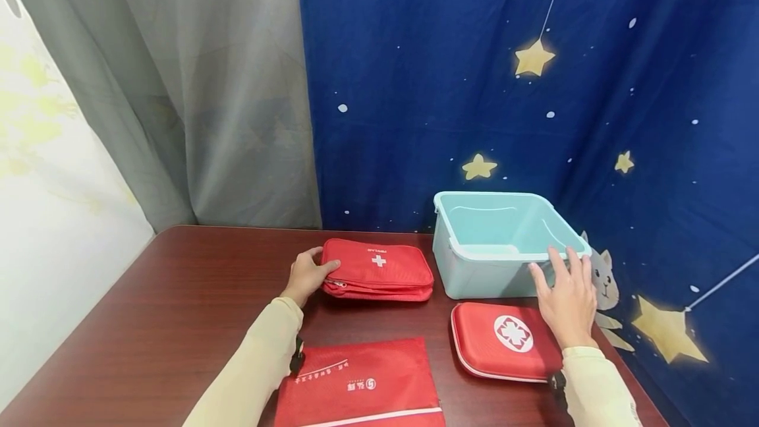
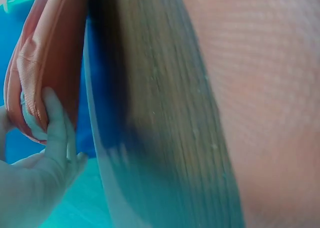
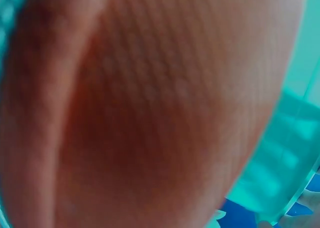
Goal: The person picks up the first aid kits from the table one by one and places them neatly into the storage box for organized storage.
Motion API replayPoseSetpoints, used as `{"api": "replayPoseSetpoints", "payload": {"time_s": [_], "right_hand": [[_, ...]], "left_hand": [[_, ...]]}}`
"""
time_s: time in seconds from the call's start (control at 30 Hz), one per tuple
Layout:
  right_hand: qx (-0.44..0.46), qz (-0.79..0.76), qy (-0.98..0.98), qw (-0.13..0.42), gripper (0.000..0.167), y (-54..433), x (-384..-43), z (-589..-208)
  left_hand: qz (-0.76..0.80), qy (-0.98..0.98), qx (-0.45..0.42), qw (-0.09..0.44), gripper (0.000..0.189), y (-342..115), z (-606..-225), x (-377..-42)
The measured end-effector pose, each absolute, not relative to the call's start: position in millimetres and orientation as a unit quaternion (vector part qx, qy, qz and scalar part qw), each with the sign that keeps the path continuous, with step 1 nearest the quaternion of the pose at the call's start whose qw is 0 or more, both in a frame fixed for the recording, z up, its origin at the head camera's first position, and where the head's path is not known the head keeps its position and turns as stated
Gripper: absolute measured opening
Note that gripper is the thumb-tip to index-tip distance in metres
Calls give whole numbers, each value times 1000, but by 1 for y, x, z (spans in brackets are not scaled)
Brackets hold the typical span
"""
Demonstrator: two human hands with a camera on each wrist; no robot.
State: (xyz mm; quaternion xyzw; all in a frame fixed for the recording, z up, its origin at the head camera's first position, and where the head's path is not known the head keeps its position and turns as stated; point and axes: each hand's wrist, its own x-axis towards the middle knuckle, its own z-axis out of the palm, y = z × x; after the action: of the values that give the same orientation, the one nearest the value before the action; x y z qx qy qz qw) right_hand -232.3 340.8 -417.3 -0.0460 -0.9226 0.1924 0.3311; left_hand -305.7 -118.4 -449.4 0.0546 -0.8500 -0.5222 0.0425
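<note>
My left hand grips the left end of a red fabric first-aid pouch with a white cross. Its thumb lies on top near the zipper, and in the left wrist view the fingers lie along the underside of the pouch. On the other side, my right hand is at the front rim of a light-blue plastic tub, fingers spread over the rim and thumb by the outer wall. Inside, the tub shows a bare bottom.
A red hard-shell first-aid case with a white round emblem lies in front of the tub, partly under my right forearm. Nearer me is a flat red pouch with a white stripe. Curtains hang behind the brown table.
</note>
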Motion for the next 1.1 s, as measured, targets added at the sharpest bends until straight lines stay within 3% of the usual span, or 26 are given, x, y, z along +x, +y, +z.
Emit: {"api": "replayPoseSetpoints", "payload": {"time_s": [0.4, 0.8, 1.1], "right_hand": [[-72, 230, -913, 328, 61, 334, -232, -422], [-68, 255, -912, 313, 66, 333, -235, -425], [-66, 262, -911, 313, 65, 333, -236, -425]], "left_hand": [[-643, -763, 57, -22, 59, -114, -444, -302], [-675, -737, 10, 39, 56, -105, -427, -305], [-754, -655, 16, 55, 57, -107, -403, -301]]}}
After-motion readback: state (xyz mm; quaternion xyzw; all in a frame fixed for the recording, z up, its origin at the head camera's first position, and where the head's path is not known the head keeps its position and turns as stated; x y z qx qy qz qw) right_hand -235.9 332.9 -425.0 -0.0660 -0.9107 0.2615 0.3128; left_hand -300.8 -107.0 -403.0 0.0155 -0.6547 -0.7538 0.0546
